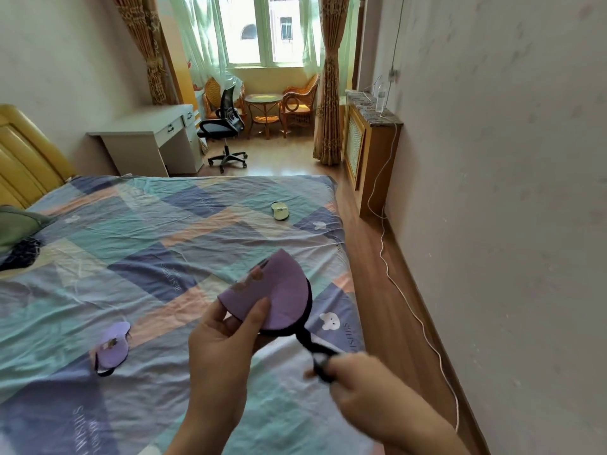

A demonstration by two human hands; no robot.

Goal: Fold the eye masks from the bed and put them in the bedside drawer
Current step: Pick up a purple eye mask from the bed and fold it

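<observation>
The right hand (354, 376) gripped the black elastic strap (312, 346) while the left hand (223, 336) pinched the folded purple fabric eye mask (282, 290) above the patchwork bed sheet (164, 231); a hard tug could spring it open.

Folded eye mask (279, 290) above the bed (147, 231), second mask (111, 348) to its left, perhaps a third (280, 211) behind.

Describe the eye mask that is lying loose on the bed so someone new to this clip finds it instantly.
Start at the bed with the patchwork sheet and look to its near left part. The purple eye mask lies there flat and unfolded, untouched. Unlike the folded purple eye mask held in the hands, it rests on the sheet.
</observation>
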